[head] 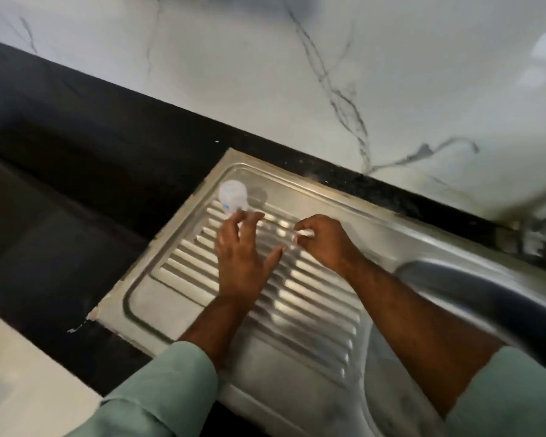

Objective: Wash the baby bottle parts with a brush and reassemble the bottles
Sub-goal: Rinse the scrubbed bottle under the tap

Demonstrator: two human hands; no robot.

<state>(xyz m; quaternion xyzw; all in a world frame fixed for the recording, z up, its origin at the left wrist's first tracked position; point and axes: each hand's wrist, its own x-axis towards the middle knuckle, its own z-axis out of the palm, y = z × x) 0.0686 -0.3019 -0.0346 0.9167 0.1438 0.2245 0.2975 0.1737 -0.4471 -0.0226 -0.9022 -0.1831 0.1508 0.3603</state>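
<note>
Head view showed the right hand pinching a small white part over the ribbed drainboard while the left hand, fingers loosely spread and holding nothing, reached toward the clear bottle at its far-left corner, so reassembly seemingly called for gripping it next.

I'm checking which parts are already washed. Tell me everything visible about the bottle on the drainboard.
The bottle looks like clear or whitish plastic with a small blue mark low on its side. It lies near the far left corner of the steel drainboard, round end toward the camera. Motion blur hides details and any cap. The left hand's fingertips are at its near end; contact is unclear.
</note>
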